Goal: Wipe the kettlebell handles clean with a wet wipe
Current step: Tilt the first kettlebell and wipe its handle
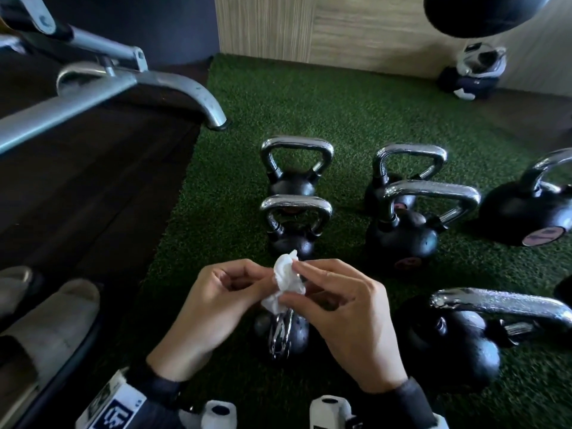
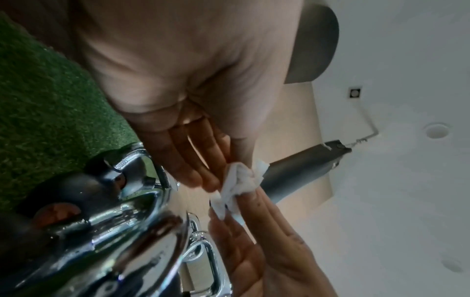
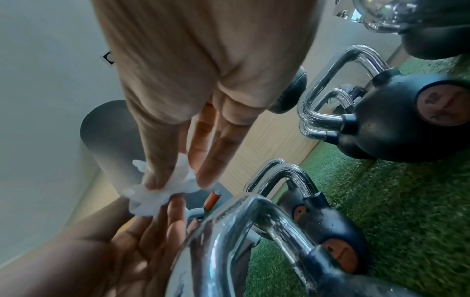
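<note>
Right now the left hand is pinching one side of the wipe between thumb and fingertips, and the right hand is pinching the other side, so both are closing on the same crumpled white wad, held together in the air. Left of the hands, a bench leg is standing on dark floor. Directly beneath the hands, the nearest kettlebell is sitting on the turf, its chrome handle close under the wipe but not touching it. Beyond the hands, two small kettlebells are lining up in a row; to the right, larger ones are standing well apart.

By my judgement, the wipe is being bunched or refolded between wipes, not rubbing metal. The next move is calling for one hand to take the wad alone, lower it onto a handle, wrap round the chrome and slide along it.
</note>
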`<state>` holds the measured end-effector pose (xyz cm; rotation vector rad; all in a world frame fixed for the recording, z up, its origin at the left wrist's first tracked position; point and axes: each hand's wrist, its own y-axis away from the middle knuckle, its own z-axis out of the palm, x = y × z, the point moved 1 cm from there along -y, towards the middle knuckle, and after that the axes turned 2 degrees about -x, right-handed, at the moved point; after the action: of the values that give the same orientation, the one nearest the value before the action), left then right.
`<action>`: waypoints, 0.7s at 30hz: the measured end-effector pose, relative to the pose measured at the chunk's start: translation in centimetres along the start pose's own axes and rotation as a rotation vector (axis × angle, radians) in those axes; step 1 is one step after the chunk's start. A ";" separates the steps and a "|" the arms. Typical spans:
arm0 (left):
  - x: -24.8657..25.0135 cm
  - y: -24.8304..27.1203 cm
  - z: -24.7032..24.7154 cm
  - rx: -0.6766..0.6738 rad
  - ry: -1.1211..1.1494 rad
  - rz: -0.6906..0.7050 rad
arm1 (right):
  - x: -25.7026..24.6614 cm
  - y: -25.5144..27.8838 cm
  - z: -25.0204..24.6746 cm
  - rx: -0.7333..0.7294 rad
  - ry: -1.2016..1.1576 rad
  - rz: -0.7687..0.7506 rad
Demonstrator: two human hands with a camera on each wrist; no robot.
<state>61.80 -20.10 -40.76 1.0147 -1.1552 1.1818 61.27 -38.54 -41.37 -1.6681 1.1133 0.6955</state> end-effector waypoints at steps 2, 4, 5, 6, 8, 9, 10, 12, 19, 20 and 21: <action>-0.1 -0.4 0.0 0.005 -0.093 0.078 | 0.0 0.1 0.2 0.045 -0.002 0.000; -0.2 -0.6 -0.2 -0.001 -0.175 0.119 | 0.1 0.0 0.3 0.085 -0.052 0.047; -0.3 -0.7 -0.4 -0.005 -0.213 0.111 | 0.2 -0.2 0.3 0.098 -0.084 0.088; -0.6 -0.7 -0.7 -0.010 -0.262 0.104 | 0.8 -0.3 0.2 0.120 -0.098 0.132; -1.5 -0.8 -1.5 -0.005 -0.408 0.093 | 2.7 -0.3 -0.4 0.205 -0.056 0.226; -2.5 -0.7 -2.4 -0.035 -0.497 0.064 | 3.9 -0.1 -0.7 0.236 -0.024 0.276; -3.8 -0.4 -3.3 -0.114 -0.583 0.022 | 5.0 0.0 -0.9 0.239 0.010 0.324; -6.6 0.0 -4.7 -0.365 -0.769 -0.027 | 6.9 0.4 -0.8 0.172 0.087 0.411; -11.6 -0.1 -1.5 -0.386 -0.874 0.152 | 10.2 0.1 2.8 -0.067 0.166 0.502; -11.7 -0.1 -1.1 -0.317 -0.792 0.160 | 10.1 -0.1 3.0 -0.072 0.160 0.504; -11.8 -0.3 -0.9 -0.262 -0.746 0.180 | 10.0 -0.4 3.0 -0.071 0.155 0.503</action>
<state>62.04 -20.93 -52.62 1.1999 -1.9627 0.7554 65.95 -39.22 -50.69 -1.5278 1.6644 0.9392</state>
